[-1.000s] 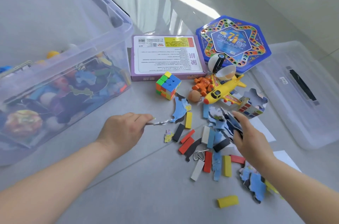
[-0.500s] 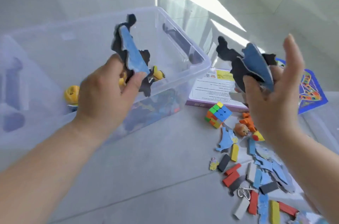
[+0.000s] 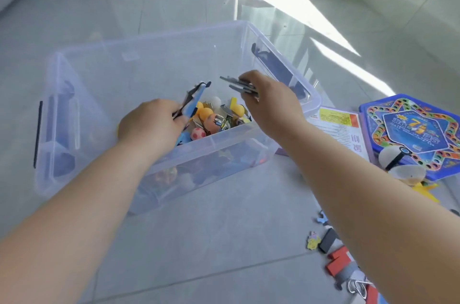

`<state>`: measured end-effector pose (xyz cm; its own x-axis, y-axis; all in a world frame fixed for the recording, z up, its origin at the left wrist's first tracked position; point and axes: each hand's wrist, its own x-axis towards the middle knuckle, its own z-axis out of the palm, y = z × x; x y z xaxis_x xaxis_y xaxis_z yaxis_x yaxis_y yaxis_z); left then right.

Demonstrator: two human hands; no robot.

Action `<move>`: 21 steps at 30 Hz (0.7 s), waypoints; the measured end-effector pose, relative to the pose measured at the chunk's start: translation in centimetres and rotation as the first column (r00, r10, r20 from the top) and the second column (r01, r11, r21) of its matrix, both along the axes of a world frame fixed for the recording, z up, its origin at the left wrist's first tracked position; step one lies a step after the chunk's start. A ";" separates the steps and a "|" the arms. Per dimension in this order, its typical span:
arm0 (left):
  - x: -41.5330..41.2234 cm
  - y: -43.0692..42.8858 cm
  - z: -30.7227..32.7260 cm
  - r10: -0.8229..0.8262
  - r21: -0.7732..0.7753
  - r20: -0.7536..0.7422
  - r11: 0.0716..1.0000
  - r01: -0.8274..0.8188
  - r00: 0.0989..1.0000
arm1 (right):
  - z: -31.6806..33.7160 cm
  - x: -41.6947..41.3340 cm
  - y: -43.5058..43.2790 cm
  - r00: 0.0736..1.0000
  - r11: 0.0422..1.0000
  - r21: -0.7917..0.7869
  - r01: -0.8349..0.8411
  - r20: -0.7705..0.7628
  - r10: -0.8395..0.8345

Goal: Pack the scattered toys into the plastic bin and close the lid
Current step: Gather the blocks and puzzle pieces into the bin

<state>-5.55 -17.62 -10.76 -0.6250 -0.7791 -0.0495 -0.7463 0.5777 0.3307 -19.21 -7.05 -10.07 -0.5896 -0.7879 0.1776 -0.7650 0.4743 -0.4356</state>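
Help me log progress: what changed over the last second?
Both hands lifted puzzle pieces from the floor pile and carried them left over the plastic bin. The left hand still pinches its blue pieces, the right hand its dark pieces; nothing released. Bin, hexagonal game box and remaining blocks stayed put.

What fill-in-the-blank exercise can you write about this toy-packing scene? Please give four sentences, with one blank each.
1. The left hand and the right hand each grip puzzle pieces above the clear plastic ____.
2. The blue hexagonal game board lies to the ____ of the bin.
3. The red blocks lie on the ____, outside the bin.
4. No ____ covers the bin.

Missing words: bin; right; floor; lid.
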 end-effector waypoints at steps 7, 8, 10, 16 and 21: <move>-0.2 0.0 0.0 -0.021 0.020 -0.063 1.000 0.022 0.998 | 1.3 -1.2 0.3 0.996 0.950 0.297 -0.092 0.022 0.090; 0.0 0.4 0.2 -0.036 -0.043 -0.122 0.999 0.031 0.992 | 1.5 -1.4 0.5 0.995 0.944 0.316 -0.097 0.003 0.102; 0.5 1.1 0.1 -0.176 -0.210 -0.262 0.970 0.122 0.949 | 1.8 -1.9 1.0 0.985 0.951 0.290 -0.111 -0.097 0.144; 1.5 6.0 -2.6 -0.680 -0.482 -0.409 0.727 0.488 0.608 | 1.4 -3.3 6.5 0.981 0.995 -0.095 -0.038 -0.191 0.020; 2.2 10.6 -8.5 -0.833 -0.244 -0.239 0.549 0.799 0.499 | -4.3 -3.5 16.8 0.985 0.992 0.119 0.047 -0.173 -0.026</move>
